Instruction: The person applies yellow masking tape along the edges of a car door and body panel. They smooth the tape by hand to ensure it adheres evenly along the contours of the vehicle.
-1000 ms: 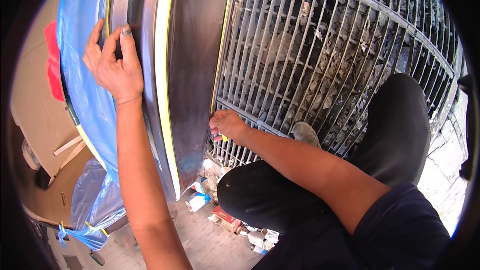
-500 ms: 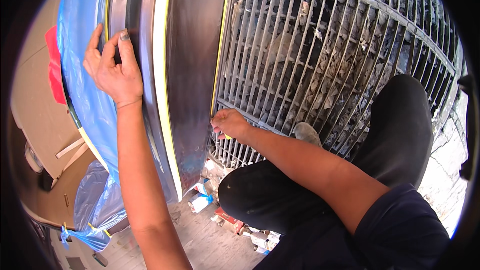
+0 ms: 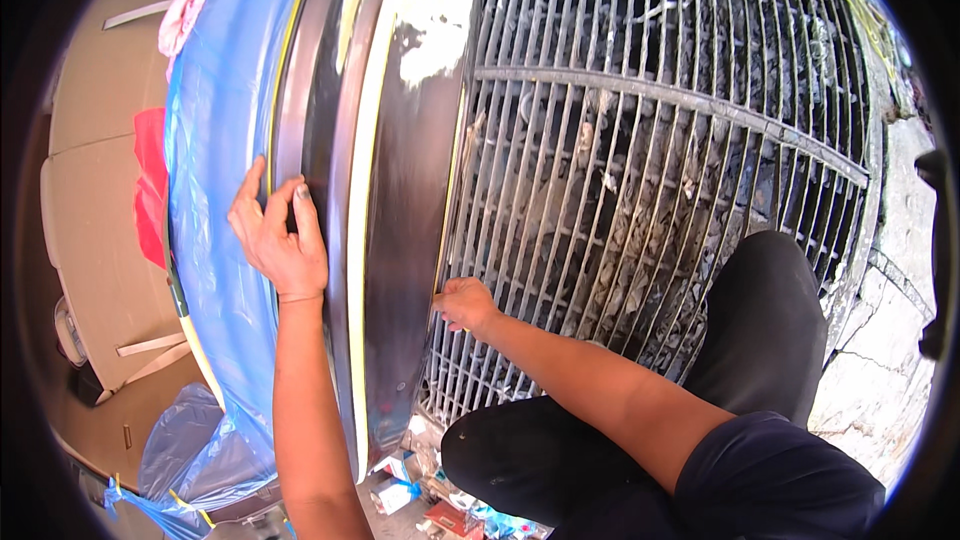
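Left hand (image 3: 280, 245) spread over the blue sheet (image 3: 215, 140); right hand (image 3: 468, 307) curled beside the dark panel (image 3: 408, 230) (whether it's pinching anything, I can't tell)!

Workshop: taped panel (image 3: 410, 240), floor grating (image 3: 650, 92)

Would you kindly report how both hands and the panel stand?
Left hand open, by blue plastic. Right hand at edge of dark panel. Grate alongside, not visibly blocking.
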Available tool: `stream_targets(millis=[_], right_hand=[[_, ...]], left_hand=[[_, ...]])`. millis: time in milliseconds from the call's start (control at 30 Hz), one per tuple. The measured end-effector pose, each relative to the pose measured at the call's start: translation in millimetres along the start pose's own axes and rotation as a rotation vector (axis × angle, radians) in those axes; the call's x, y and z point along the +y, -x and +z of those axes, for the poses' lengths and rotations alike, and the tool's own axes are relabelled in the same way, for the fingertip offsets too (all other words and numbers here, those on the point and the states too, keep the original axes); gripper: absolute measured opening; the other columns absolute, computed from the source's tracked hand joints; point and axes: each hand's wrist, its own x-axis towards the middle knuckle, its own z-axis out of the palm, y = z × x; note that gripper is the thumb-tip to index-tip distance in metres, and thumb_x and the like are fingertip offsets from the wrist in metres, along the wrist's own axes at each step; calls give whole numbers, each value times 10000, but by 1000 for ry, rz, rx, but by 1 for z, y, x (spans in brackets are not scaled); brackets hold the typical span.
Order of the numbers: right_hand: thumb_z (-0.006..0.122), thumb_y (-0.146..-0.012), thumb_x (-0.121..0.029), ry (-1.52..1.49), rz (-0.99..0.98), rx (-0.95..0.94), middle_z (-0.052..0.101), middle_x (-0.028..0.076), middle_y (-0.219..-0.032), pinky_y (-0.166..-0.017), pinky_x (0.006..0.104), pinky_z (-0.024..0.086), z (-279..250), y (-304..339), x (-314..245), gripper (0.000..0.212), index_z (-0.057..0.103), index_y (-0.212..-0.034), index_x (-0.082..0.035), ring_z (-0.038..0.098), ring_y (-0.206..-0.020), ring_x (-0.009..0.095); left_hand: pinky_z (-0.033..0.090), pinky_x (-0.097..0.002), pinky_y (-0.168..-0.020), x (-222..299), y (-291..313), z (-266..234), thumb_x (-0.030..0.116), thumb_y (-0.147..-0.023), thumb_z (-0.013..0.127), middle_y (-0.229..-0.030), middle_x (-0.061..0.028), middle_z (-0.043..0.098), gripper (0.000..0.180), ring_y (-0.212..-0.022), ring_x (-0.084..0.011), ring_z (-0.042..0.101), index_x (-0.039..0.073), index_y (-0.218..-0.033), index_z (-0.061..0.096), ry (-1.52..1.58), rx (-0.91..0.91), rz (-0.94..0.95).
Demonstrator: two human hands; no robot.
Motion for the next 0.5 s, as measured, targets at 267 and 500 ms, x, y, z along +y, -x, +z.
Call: stream_targets(millis=[267, 500], right_hand=[[612, -1034, -40, -261, -138, -5, 692, 59, -938, -724, 336, 640, 4, 1, -1, 65, 644, -1033, -96, 703, -800, 168], [537, -1137, -141, -57, 32, -407, 730, 103, -1070, -786, 366, 643, -7, 25, 30, 230, 657, -1325, -85, 728, -851, 199]], left_hand=[[464, -502, -1145, 5, -1, -3, 133, -961, 750, -1503, -200, 661, 150, -1344, -417, 595, 60, -1055, 841, 30, 25, -29], [438, -526, -1181, 7, 0, -6, 97, -971, 722, -1492, -207, 665, 165, -1375, -440, 578, 50, -1086, 830, 58, 9, -9]])
